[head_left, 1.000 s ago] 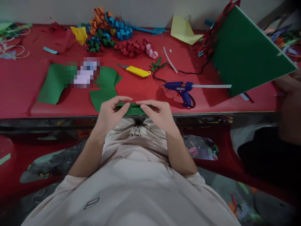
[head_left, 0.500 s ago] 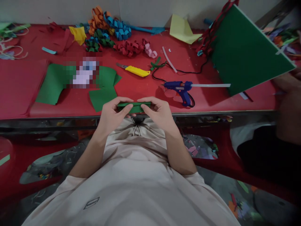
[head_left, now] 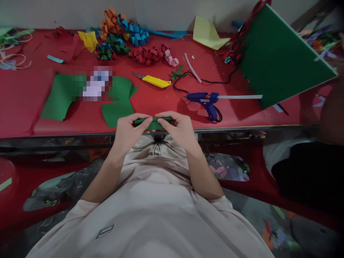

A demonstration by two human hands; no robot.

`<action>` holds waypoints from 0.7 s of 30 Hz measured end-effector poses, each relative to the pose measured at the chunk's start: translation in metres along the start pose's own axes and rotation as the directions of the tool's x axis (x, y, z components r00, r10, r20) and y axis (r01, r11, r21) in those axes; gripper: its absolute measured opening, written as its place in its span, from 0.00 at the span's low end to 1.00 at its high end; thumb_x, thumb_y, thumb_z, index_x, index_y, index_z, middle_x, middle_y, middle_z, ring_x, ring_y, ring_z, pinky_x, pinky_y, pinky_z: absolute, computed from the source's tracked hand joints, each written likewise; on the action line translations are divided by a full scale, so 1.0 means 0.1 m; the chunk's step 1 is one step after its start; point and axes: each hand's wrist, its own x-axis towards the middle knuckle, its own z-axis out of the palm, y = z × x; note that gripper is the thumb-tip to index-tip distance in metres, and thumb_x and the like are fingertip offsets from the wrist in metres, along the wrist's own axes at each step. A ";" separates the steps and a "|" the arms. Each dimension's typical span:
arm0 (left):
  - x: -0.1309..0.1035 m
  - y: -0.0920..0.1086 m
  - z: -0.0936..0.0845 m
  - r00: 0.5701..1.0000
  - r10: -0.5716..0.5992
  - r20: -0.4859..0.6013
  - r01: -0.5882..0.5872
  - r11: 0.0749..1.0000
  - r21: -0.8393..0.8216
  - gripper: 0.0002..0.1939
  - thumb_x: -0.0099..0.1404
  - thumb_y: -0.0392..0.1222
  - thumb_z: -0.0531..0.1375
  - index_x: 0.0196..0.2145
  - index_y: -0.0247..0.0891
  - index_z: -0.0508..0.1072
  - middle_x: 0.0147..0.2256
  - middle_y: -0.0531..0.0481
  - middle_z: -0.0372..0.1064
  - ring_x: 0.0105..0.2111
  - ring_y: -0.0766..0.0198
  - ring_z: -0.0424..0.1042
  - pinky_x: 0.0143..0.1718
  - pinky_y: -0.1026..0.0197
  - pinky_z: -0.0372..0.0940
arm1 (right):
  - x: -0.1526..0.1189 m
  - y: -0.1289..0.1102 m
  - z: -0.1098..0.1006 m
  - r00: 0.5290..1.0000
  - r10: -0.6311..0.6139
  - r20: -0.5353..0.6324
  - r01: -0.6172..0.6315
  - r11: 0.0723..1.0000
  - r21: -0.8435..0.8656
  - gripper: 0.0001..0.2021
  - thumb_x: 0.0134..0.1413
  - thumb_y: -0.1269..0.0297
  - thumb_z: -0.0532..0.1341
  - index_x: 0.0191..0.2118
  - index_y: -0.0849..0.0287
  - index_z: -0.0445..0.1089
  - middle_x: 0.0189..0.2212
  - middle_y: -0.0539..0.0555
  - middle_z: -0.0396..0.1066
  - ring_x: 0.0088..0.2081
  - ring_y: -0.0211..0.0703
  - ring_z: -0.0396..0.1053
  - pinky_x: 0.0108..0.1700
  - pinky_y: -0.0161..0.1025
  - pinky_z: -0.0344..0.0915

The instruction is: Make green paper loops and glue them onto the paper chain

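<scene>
A green paper piece (head_left: pixel 154 125), rolled along its upper edge, is pinched between both hands at the table's front edge. My left hand (head_left: pixel 130 130) grips its left end, thumb on the near side. The right end is in my right hand (head_left: pixel 178 129), and the two thumbs almost meet on the roll. More green paper (head_left: pixel 118 111) lies just beyond my left hand. A blue glue gun (head_left: pixel 203 98) with a clear stick rests to the right, its small light red. Farther back lies a yellow cutter (head_left: pixel 156 81) with its blade out.
A green board (head_left: pixel 282 57) leans at the right of the red table (head_left: pixel 156 102), near a co-worker's arm (head_left: pixel 331 111). Red sheets (head_left: pixel 24 102) lie at left. Curled paper chains (head_left: pixel 146 55) and yellow paper (head_left: pixel 208 34) are at the back. A black cord runs behind the glue gun.
My fingers have rolled the green paper slightly, and my right thumb is nearer my left one. The co-worker's arm at the right has shifted.
</scene>
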 end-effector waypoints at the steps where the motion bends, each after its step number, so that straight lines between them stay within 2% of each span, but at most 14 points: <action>1: 0.00 0.00 0.00 1.000 0.023 -0.013 -0.023 1.000 0.019 0.11 0.61 0.47 0.69 0.35 0.35 0.83 0.30 0.50 0.80 0.24 0.65 0.76 0.26 0.67 0.73 | 0.00 -0.01 0.00 1.000 0.001 0.000 -0.001 1.000 -0.005 0.11 0.58 0.61 0.67 0.44 0.58 0.81 0.37 0.52 0.82 0.32 0.37 0.74 0.35 0.34 0.69; 6: 0.00 -0.02 -0.01 0.986 0.165 0.004 -0.163 0.972 0.170 0.08 0.63 0.45 0.68 0.34 0.38 0.84 0.29 0.51 0.80 0.29 0.64 0.77 0.30 0.67 0.70 | -0.01 -0.07 0.03 1.000 0.007 -0.006 -0.007 1.000 -0.025 0.10 0.56 0.59 0.69 0.39 0.59 0.82 0.36 0.53 0.82 0.36 0.41 0.77 0.40 0.35 0.71; 9: 0.01 -0.05 -0.06 0.979 0.195 0.062 -0.204 0.957 0.205 0.09 0.64 0.46 0.67 0.35 0.38 0.84 0.31 0.50 0.81 0.31 0.62 0.78 0.33 0.65 0.71 | 0.00 -0.07 0.00 0.999 0.038 0.017 -0.037 0.999 -0.023 0.09 0.57 0.59 0.69 0.36 0.58 0.83 0.32 0.53 0.82 0.34 0.42 0.78 0.39 0.36 0.71; 11: 0.02 -0.07 -0.11 0.974 0.188 0.130 -0.208 0.963 0.173 0.13 0.68 0.50 0.65 0.39 0.38 0.84 0.35 0.48 0.82 0.35 0.60 0.79 0.37 0.63 0.72 | 0.01 -0.05 -0.04 0.997 0.062 0.055 -0.061 0.998 -0.012 0.09 0.58 0.59 0.67 0.37 0.58 0.83 0.32 0.52 0.82 0.33 0.42 0.78 0.37 0.35 0.71; 14: 0.03 -0.09 -0.20 0.964 0.163 0.210 -0.191 0.974 0.121 0.20 0.72 0.55 0.58 0.47 0.39 0.82 0.44 0.46 0.81 0.42 0.57 0.79 0.42 0.61 0.74 | 0.03 -0.01 -0.11 0.991 0.080 0.105 -0.081 0.997 -0.002 0.11 0.59 0.58 0.66 0.40 0.58 0.83 0.33 0.53 0.82 0.30 0.41 0.78 0.33 0.35 0.71; 16: 0.03 -0.08 -0.24 0.966 0.148 0.213 -0.170 0.981 0.090 0.23 0.72 0.58 0.57 0.51 0.39 0.79 0.47 0.45 0.79 0.43 0.57 0.79 0.40 0.61 0.76 | 0.04 0.00 -0.14 0.988 0.094 0.119 -0.097 0.995 0.020 0.12 0.60 0.57 0.65 0.42 0.59 0.82 0.33 0.53 0.82 0.27 0.41 0.78 0.30 0.35 0.70; 19: 0.03 -0.04 -0.22 0.975 0.076 0.208 -0.077 0.997 -0.003 0.25 0.70 0.61 0.60 0.52 0.39 0.78 0.41 0.45 0.79 0.34 0.59 0.80 0.34 0.60 0.77 | 0.04 -0.02 -0.14 0.990 0.090 0.112 -0.097 0.994 0.055 0.13 0.62 0.57 0.64 0.42 0.59 0.82 0.32 0.53 0.82 0.26 0.41 0.78 0.28 0.34 0.69; 21: 0.02 -0.02 -0.17 0.982 0.002 0.190 0.011 0.997 -0.070 0.24 0.66 0.60 0.64 0.47 0.37 0.79 0.33 0.47 0.79 0.27 0.59 0.79 0.30 0.59 0.77 | 0.04 -0.05 -0.14 0.992 0.058 0.113 -0.061 0.998 0.028 0.13 0.62 0.58 0.63 0.43 0.59 0.82 0.32 0.53 0.82 0.27 0.41 0.78 0.30 0.35 0.70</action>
